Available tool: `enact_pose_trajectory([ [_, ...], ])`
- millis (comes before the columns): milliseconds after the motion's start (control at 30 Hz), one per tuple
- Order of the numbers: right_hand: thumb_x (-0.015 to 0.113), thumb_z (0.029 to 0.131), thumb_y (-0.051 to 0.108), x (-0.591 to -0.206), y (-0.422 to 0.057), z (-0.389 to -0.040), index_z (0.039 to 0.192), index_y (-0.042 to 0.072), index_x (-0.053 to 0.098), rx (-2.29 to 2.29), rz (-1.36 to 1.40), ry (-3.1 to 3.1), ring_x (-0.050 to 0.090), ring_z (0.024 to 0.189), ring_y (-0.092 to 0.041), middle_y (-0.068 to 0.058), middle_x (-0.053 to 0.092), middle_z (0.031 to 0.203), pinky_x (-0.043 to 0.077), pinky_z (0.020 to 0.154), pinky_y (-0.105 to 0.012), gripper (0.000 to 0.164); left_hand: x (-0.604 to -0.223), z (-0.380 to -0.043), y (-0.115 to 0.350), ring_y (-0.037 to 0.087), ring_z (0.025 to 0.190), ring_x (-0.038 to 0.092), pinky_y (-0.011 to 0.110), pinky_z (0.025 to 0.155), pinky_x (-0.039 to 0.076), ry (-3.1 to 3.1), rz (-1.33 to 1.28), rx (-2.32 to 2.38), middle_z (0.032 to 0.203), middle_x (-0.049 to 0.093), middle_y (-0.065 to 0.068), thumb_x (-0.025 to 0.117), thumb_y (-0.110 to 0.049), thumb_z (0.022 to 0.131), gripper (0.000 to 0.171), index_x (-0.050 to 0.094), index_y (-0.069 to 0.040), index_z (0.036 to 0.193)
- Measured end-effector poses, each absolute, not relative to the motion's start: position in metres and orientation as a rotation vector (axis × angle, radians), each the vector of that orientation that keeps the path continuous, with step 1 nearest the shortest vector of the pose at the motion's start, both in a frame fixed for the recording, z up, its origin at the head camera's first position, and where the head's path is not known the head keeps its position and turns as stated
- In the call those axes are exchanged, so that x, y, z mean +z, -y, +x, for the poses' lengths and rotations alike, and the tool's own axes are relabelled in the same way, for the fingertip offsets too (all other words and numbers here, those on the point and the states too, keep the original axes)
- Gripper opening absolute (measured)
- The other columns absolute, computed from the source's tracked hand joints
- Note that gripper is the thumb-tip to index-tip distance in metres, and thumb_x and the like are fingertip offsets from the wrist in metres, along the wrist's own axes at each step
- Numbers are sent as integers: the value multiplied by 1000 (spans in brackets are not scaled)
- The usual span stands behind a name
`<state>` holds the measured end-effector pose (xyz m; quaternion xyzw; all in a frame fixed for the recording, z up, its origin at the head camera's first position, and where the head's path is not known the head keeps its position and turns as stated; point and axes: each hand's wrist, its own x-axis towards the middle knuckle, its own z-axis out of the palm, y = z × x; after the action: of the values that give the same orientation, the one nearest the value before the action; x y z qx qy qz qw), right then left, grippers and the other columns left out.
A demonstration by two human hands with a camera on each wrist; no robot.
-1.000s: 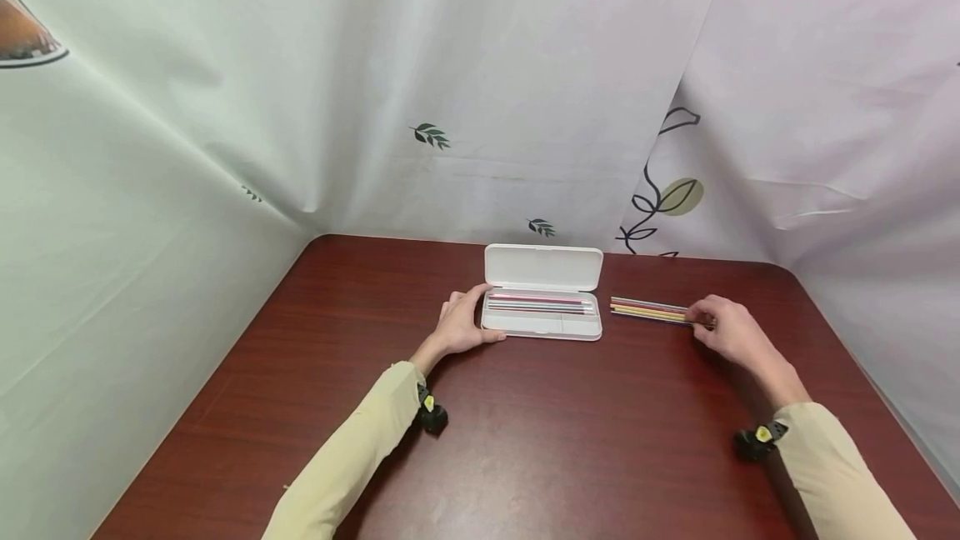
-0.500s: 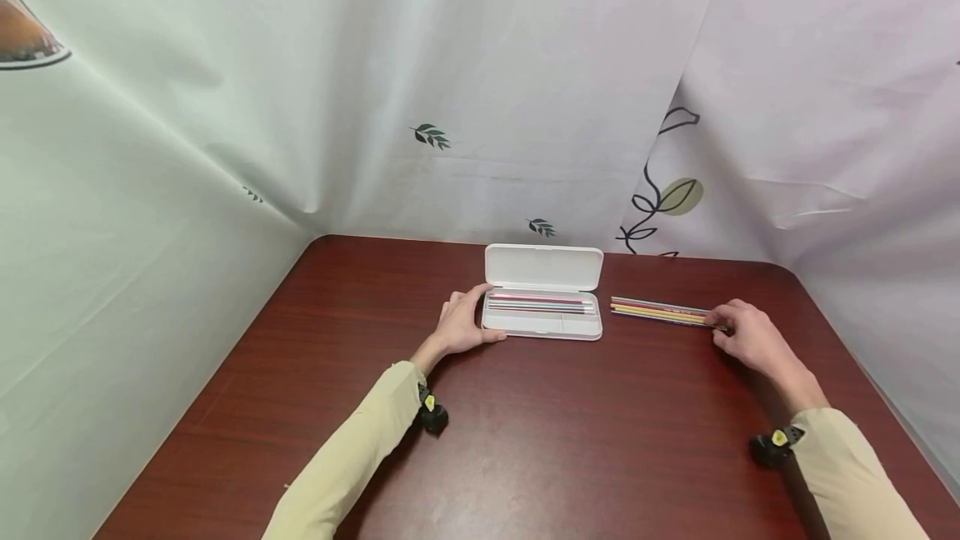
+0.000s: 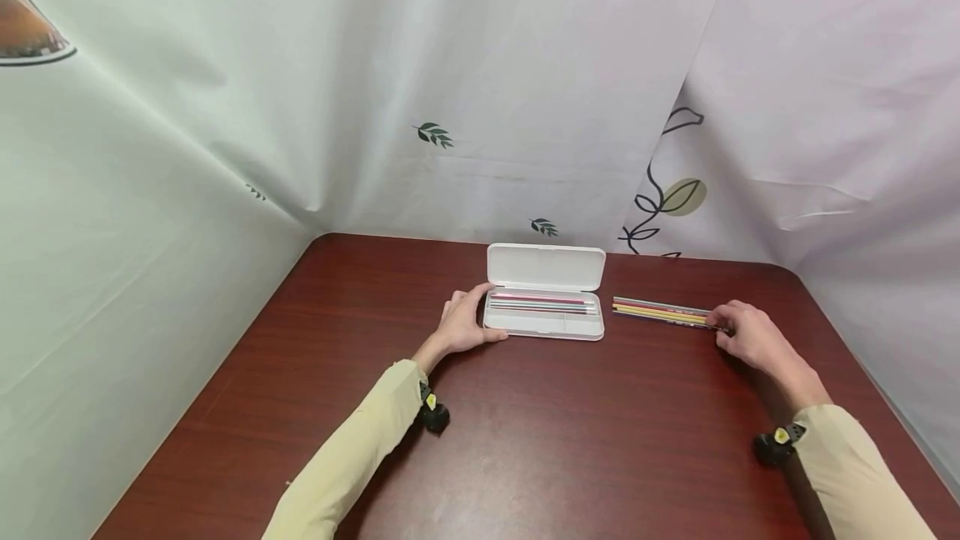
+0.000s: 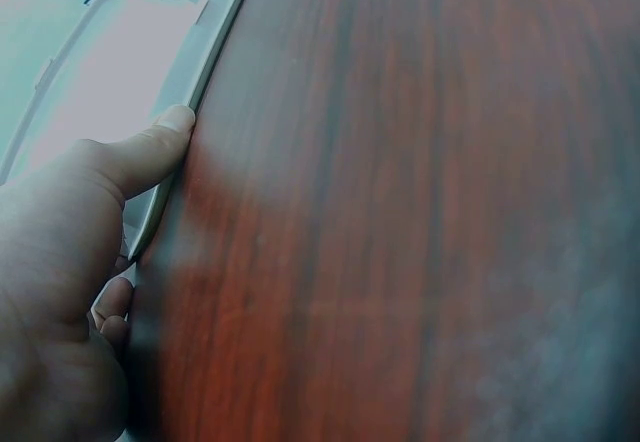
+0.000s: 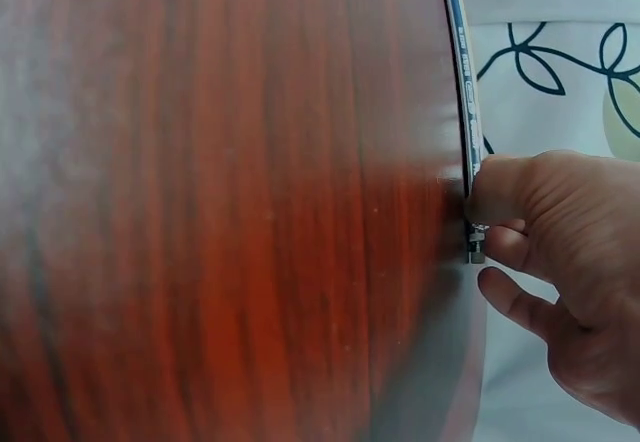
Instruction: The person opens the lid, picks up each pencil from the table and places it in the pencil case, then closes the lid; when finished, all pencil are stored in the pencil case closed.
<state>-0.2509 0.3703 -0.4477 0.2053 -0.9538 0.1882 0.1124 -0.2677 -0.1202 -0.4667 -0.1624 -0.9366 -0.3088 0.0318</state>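
Note:
A white pencil case point(image 3: 525, 322) lies with its lid raised at the back of the table, several pencils point(image 3: 540, 305) side by side in its rear compartment. My left hand point(image 3: 461, 323) grips its left end, thumb along the front edge, fingers behind; the left wrist view shows the thumb against the case's rim point(image 4: 213, 57). Right of the case, several pencils point(image 3: 656, 312) in yellow, red, blue and pale colours lie in a row. At their right end my right hand point(image 3: 750, 337) pinches a dark blue pencil point(image 5: 463, 77) close to its eraser, thumb in front. The other pencils' ends are hidden by the fingers.
The dark red wooden table point(image 3: 525, 440) reaches back to a pale fabric backdrop point(image 3: 525, 107) with leaf prints. Its rounded back right corner is close beyond my right hand. A narrower bare compartment takes up the front right of the case.
My right hand has slid a little to the right along the pencils, to their far end. The left hand has stayed on the case.

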Motion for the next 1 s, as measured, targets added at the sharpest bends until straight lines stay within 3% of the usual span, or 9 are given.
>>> enact_pose_trajectory([
  [1000, 67, 71, -10, -439, -369, -256, 86, 5, 65, 459, 711, 2927, 50, 69, -19, 0, 55, 79, 43, 62, -39, 21, -466, -267, 120, 29, 116, 45, 43, 92, 34, 2892, -491, -968, 130, 60, 8, 89, -41, 72, 92, 44, -16, 149],
])
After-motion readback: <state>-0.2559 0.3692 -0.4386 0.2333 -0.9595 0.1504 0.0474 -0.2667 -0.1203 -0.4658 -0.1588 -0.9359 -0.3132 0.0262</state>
